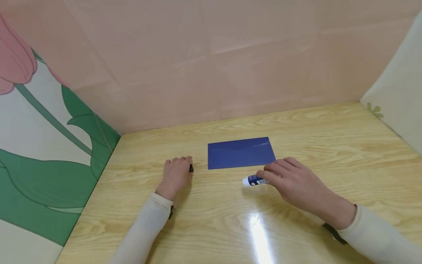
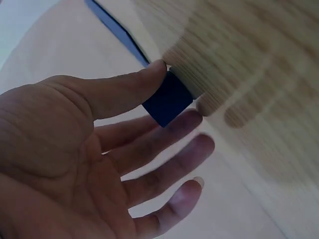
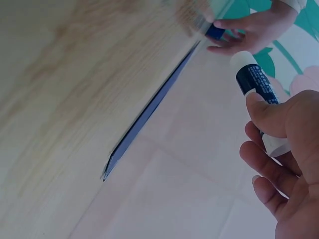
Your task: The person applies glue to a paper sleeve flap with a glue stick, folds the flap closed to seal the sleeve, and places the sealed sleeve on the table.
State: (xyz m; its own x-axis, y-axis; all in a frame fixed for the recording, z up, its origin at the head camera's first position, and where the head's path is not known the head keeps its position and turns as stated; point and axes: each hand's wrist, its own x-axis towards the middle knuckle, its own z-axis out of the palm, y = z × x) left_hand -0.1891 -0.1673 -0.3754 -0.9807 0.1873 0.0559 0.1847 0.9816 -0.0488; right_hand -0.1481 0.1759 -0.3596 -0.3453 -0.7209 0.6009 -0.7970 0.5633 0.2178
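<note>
In my right hand (image 1: 298, 183), thumb and fingers grip a glue stick (image 3: 256, 82) with a dark blue printed label and a white end that points left. The stick is held above the table, just in front of the envelope. My left hand (image 1: 177, 174) pinches a small dark blue cap (image 2: 168, 99) between thumb and index finger, close over the table; its other fingers spread loosely. Between and beyond the hands lies a flat blue envelope (image 1: 240, 154), with a faint flap line across its face.
The wood-grain table (image 1: 329, 139) shines with a bright reflection near its front. A pink covering (image 1: 211, 66) rises along the back edge, a tulip-patterned panel (image 1: 49, 176) stands at the left, and a pale panel (image 1: 402, 84) closes the right side.
</note>
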